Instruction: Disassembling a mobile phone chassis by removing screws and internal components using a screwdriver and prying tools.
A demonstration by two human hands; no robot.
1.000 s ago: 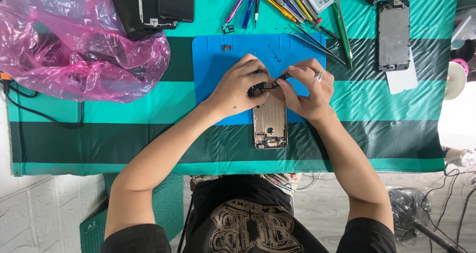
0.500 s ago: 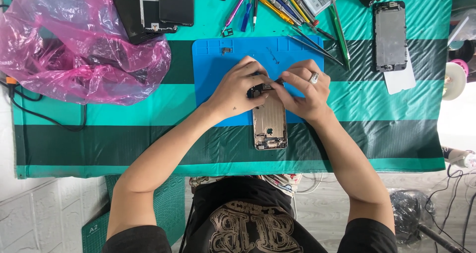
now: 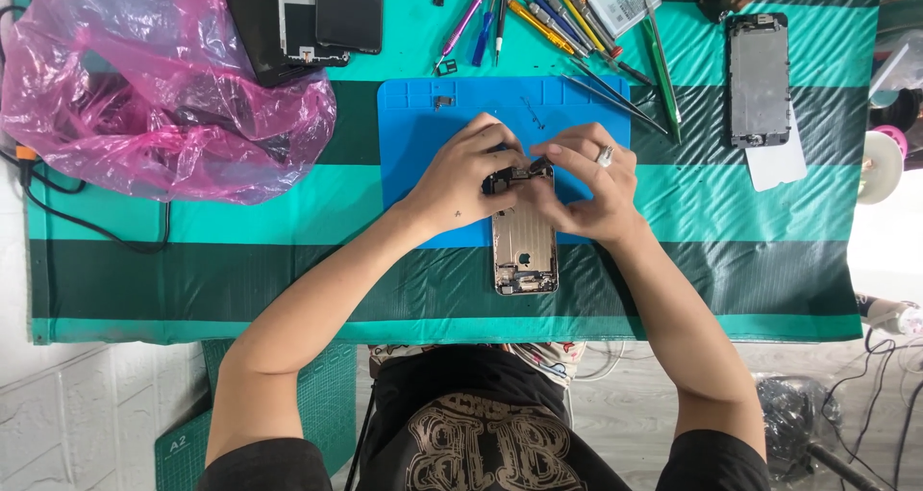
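While the gold phone shell [image 3: 525, 251] lies on the blue mat [image 3: 423, 125], both hands meet at its top.
Left hand [image 3: 468, 178] and right hand [image 3: 586, 188] pinch a small dark part [image 3: 514, 176], steadying it above the shell.

Over the past second, the left hand [image 3: 468, 172] and the ring-wearing right hand [image 3: 583, 188] have drawn closer over the top end of the opened gold-coloured metal phone housing [image 3: 525, 251]. Their fingertips, apart earlier, now touch above the small black component [image 3: 510, 176] held there.
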